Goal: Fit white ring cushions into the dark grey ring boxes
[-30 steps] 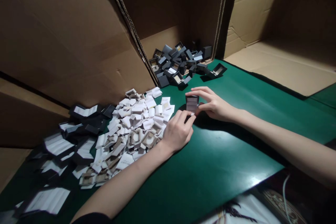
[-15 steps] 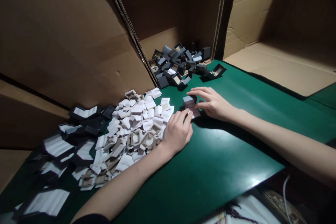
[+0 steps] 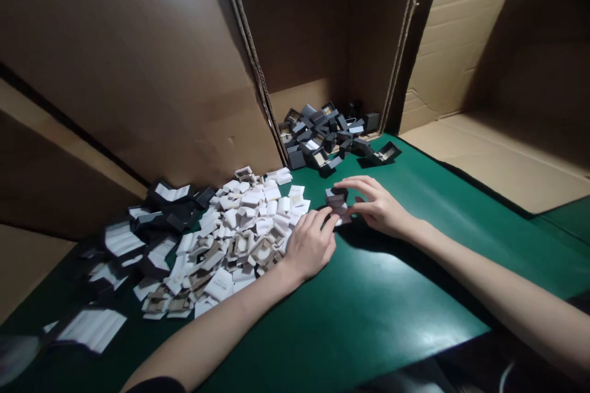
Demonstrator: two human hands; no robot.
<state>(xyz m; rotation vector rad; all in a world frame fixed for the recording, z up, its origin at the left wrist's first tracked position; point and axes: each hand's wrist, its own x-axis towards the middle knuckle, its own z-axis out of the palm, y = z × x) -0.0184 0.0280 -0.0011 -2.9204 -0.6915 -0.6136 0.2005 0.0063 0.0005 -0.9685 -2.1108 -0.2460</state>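
A small dark box (image 3: 336, 198) with a pale inside stands on the green table between my hands. My left hand (image 3: 311, 242) has its fingers bent and pressed together at the box's near left edge, by a white piece of folded card (image 3: 343, 220). On the other side, my right hand (image 3: 380, 206) curls round the box, forefinger along its far top edge and thumb at its right side. The fingertips partly hide the box and card. Beside my left hand spreads a heap of folded white card inserts (image 3: 251, 215).
Several dark open boxes (image 3: 322, 135) are piled at the back by a cardboard partition (image 3: 258, 61). Dark pieces with white linings (image 3: 122, 239) lie at the left. A cardboard box (image 3: 498, 159) stands open at the right. The green table's (image 3: 369, 307) front edge runs near me.
The view has tilted up and shifted slightly, so the scene sits lower. My hands stay at the same small box, its pale insides now showing more upright between my fingers.
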